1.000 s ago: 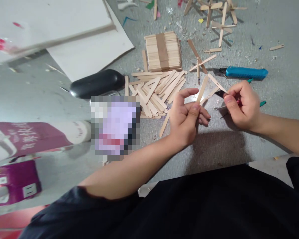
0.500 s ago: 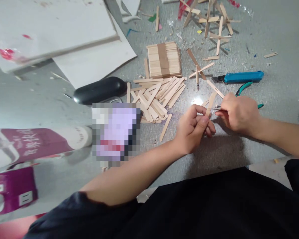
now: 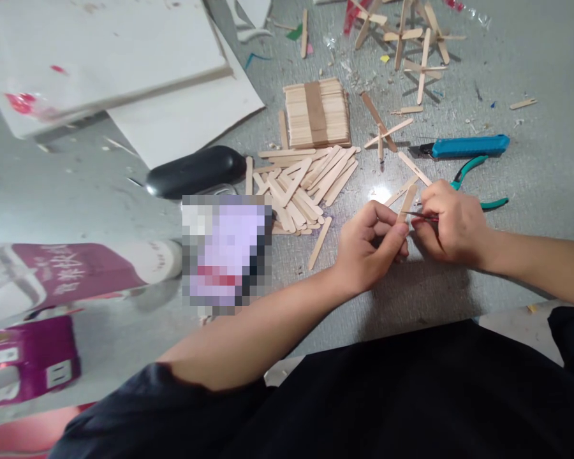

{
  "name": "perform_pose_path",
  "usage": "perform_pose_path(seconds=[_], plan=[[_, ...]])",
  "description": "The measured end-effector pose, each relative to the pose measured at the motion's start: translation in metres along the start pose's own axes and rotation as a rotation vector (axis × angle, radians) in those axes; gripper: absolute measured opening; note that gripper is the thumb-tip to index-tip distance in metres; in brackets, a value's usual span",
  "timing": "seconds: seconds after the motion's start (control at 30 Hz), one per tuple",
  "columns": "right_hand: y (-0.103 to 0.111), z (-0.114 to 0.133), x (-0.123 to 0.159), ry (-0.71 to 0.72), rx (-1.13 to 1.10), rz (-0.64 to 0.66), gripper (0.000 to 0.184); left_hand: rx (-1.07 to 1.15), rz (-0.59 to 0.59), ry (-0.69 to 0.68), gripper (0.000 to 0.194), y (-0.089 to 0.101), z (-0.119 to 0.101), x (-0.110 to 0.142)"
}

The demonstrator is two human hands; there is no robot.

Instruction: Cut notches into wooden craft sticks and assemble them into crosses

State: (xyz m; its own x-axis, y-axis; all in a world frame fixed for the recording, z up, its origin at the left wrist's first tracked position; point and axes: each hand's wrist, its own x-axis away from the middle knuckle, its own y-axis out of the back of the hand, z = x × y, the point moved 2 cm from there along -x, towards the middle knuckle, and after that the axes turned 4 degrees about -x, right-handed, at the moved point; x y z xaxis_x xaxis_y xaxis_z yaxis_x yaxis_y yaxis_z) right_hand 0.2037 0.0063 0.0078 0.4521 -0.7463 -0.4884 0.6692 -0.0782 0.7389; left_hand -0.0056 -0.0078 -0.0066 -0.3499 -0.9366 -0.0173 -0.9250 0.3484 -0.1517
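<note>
My left hand (image 3: pixel 370 245) is closed, pinching a craft stick (image 3: pixel 408 199) between thumb and fingers so its upper end sticks out. My right hand (image 3: pixel 452 220) is closed around a thin pointed knife (image 3: pixel 419 216) with a reddish handle, mostly hidden by the fingers. The knife's dark blade lies across the stick, just above my left thumb. Beyond the hands, two notched sticks rest on the table, a nearer one (image 3: pixel 402 190) and a farther one (image 3: pixel 414 168). Teal-handled pliers (image 3: pixel 469 169) lie partly hidden behind my right hand.
Loose craft sticks (image 3: pixel 296 191) lie left of my hands, below a banded bundle (image 3: pixel 299 115). A blue utility knife (image 3: pixel 471 146) lies to the right. Several crossed-stick assemblies (image 3: pixel 423 67) stand at the back. A phone (image 3: pixel 229 248), a black case (image 3: pixel 196 171) and white boards (image 3: pixel 124 57) occupy the left.
My right hand has turned and moved left and down, bringing the knife against the stick. My left hand has shifted slightly right and down, its fingers curling in around the stick.
</note>
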Motion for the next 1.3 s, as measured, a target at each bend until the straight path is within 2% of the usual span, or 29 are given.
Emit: perform_pose_path(seconds=[0.1, 0.3, 0.43, 0.63, 0.7, 0.8, 0.9, 1.03, 1.1, 1.3], plan=[[-0.006, -0.002, 0.005, 0.032, -0.033, -0.001, 0.006, -0.033, -0.024, -0.022, 0.048, 0.001, -0.001, 0.0], [-0.009, -0.01, 0.01, -0.06, -0.142, 0.056, 0.006, -0.038, -0.05, -0.017, 0.054, 0.001, -0.005, -0.003], [-0.003, -0.007, 0.006, -0.114, -0.16, 0.161, 0.017, -0.02, -0.052, -0.008, 0.055, 0.001, -0.007, -0.006], [0.008, 0.004, -0.002, -0.089, -0.122, 0.299, 0.019, 0.003, 0.1, -0.126, 0.037, 0.003, -0.01, -0.004], [0.007, 0.004, 0.0, -0.113, -0.085, 0.344, 0.021, 0.071, 0.161, -0.097, 0.036, 0.004, -0.008, -0.002], [0.004, 0.004, 0.002, -0.178, -0.03, 0.413, 0.02, 0.2, 0.257, 0.031, 0.044, 0.003, -0.004, -0.001], [0.004, 0.005, -0.001, -0.249, -0.015, 0.472, 0.035, 0.312, 0.343, 0.124, 0.05, 0.0, -0.002, 0.0], [0.008, 0.007, -0.007, -0.267, 0.008, 0.566, 0.05, 0.356, 0.394, 0.159, 0.052, -0.001, -0.002, 0.001], [0.009, 0.008, -0.009, -0.28, 0.04, 0.597, 0.048, 0.348, 0.38, 0.172, 0.053, -0.002, -0.003, 0.001], [0.006, 0.014, -0.014, -0.329, 0.103, 0.769, 0.024, 0.332, 0.32, 0.17, 0.058, -0.005, -0.004, 0.004]])
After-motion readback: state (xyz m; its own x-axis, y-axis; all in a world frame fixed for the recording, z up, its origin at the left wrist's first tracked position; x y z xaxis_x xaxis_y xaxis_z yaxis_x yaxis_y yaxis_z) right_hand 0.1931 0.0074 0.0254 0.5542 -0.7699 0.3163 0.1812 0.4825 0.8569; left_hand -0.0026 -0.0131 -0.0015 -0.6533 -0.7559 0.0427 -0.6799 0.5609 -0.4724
